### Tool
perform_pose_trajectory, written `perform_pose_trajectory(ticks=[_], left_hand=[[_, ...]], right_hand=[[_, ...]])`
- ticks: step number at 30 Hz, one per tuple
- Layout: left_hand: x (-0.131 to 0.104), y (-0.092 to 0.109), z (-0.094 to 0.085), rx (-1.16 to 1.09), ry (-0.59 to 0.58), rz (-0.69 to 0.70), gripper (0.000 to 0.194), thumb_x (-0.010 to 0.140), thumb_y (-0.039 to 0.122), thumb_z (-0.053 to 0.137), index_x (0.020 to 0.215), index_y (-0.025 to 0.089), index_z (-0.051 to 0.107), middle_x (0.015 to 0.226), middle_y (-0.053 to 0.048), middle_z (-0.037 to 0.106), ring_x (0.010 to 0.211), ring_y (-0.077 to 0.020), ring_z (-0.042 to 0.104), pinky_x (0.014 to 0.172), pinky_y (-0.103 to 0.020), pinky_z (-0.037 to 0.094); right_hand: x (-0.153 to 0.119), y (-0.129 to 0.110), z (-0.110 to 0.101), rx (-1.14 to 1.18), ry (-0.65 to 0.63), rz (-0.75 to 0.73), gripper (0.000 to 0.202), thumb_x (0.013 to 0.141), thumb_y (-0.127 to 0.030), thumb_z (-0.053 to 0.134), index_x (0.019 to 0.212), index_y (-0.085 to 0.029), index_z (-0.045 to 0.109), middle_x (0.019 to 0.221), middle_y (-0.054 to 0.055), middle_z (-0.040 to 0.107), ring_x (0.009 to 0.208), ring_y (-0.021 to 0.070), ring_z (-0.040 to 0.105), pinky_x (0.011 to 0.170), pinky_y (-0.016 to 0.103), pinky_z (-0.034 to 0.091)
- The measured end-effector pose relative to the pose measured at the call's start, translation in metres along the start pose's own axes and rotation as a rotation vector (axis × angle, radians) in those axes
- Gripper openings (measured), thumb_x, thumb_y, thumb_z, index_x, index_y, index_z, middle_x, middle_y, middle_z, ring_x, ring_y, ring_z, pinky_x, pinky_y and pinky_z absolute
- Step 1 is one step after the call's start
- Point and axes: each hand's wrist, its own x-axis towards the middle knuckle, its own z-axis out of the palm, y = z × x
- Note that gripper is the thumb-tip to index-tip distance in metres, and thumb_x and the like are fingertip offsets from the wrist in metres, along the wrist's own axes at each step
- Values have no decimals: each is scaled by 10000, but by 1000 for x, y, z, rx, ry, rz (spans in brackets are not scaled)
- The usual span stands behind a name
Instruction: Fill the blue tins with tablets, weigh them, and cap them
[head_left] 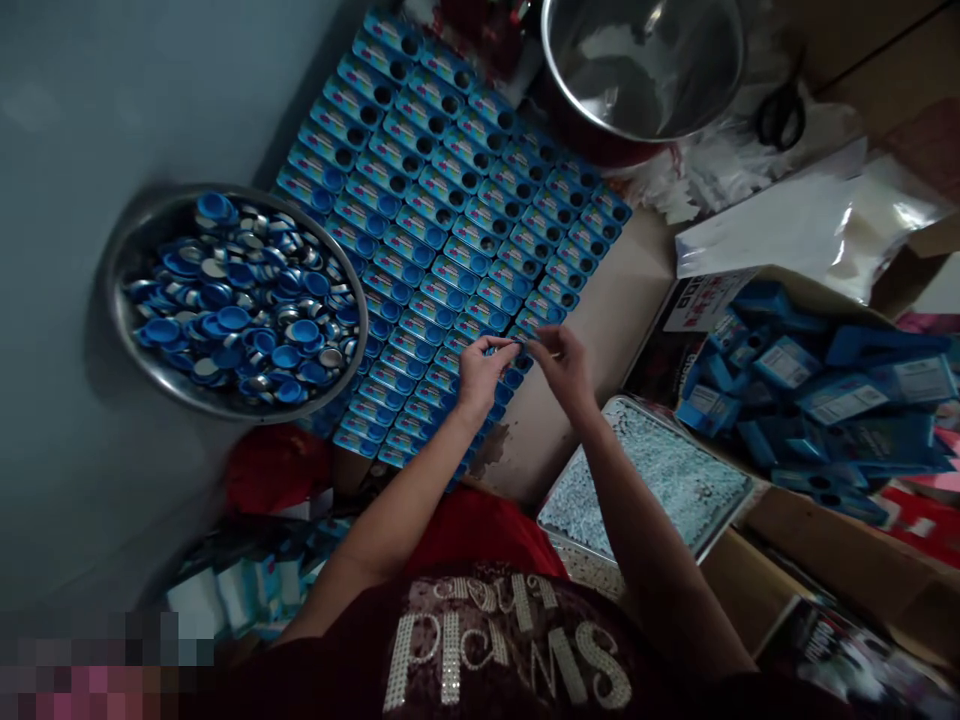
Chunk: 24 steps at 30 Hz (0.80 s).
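Many small blue printed packs [420,200] lie in slanted rows on the table. Those at the far side show dark round holes; many nearer ones show blue discs in that spot. Over the near right part of the rows, my left hand [484,372] is closed in a pinch on something small that I cannot make out. Just right of it, my right hand [561,365] has thumb and forefinger close together near the left fingertips; whether it holds anything is too small to tell. A metal bowl [360,330] full of blue and silver round caps [240,300] stands left of the rows.
A deep metal pot [555,70] stands at the back, with black scissors [781,115] and clear plastic bags [795,215] to its right. A box of blue cartons [847,390] is at the right. A tray [551,510] of pale blue granules lies below my right forearm.
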Motion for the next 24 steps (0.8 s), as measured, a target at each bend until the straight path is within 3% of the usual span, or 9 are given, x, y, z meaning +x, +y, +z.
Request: perform_pose_trajectory(ticks=[3, 5, 8, 11, 13, 16, 21, 24], left_hand=[[-11, -5, -2, -26, -91, -154, 239, 699, 178, 931, 878, 155, 774, 642, 55, 621, 566, -60, 503, 562, -190, 351], [-16, -3, -5, -34, -169, -242, 247, 690, 173, 924, 906, 131, 811, 695, 12, 671, 578, -62, 527, 530, -182, 327], [-19, 6, -12, -82, -235, -328, 175, 750, 201, 880, 902, 128, 834, 833, -44, 757, 626, -60, 583, 507, -151, 340], [-16, 17, -20, -180, -204, -348, 136, 907, 244, 769, 953, 135, 836, 903, -63, 800, 691, -87, 674, 575, -147, 491], [-11, 23, -25, -269, -219, -367, 231, 994, 233, 639, 1051, 124, 834, 957, -82, 820, 767, -130, 748, 676, -205, 605], [-2, 28, -30, -371, -302, -396, 333, 1008, 153, 528, 1179, 104, 809, 1036, -99, 836, 861, -172, 804, 765, -272, 663], [8, 26, -37, -370, -333, -407, 317, 1036, 81, 547, 1224, 110, 801, 1027, -87, 842, 864, -142, 811, 737, -210, 631], [9, 20, -41, -330, -328, -393, 266, 1059, 109, 594, 1216, 124, 808, 1028, -86, 840, 834, -122, 799, 671, -176, 581]], right_hand=[[-27, 24, 7, 310, -60, 133, 483, 797, -635, 839, 1055, -230, 791, 878, 36, 768, 764, 199, 680, 775, 367, 595], [-29, 35, 1, 338, -32, 174, 472, 797, -606, 832, 1064, -217, 815, 888, 38, 783, 757, 192, 686, 804, 376, 603], [-11, 37, -15, 94, 81, 111, 373, 872, -516, 744, 1049, -203, 844, 880, 49, 782, 785, 215, 704, 806, 376, 599], [18, 26, -25, -306, 179, -19, 258, 889, -353, 699, 1014, -192, 858, 949, 82, 797, 877, 248, 734, 871, 387, 586], [36, 18, -25, -538, 152, -55, 203, 876, -255, 685, 982, -196, 847, 1027, 101, 812, 948, 262, 746, 911, 386, 569], [56, 8, -20, -774, 61, 20, 140, 863, -223, 716, 970, -211, 806, 1031, 95, 819, 962, 277, 746, 851, 365, 534], [73, -10, -19, -981, 8, 201, 243, 802, -311, 853, 1003, -231, 744, 971, 68, 790, 900, 281, 717, 742, 333, 461], [72, -23, -22, -1009, -34, 179, 253, 824, -282, 842, 1049, -233, 735, 990, 65, 786, 901, 276, 705, 752, 332, 462]])
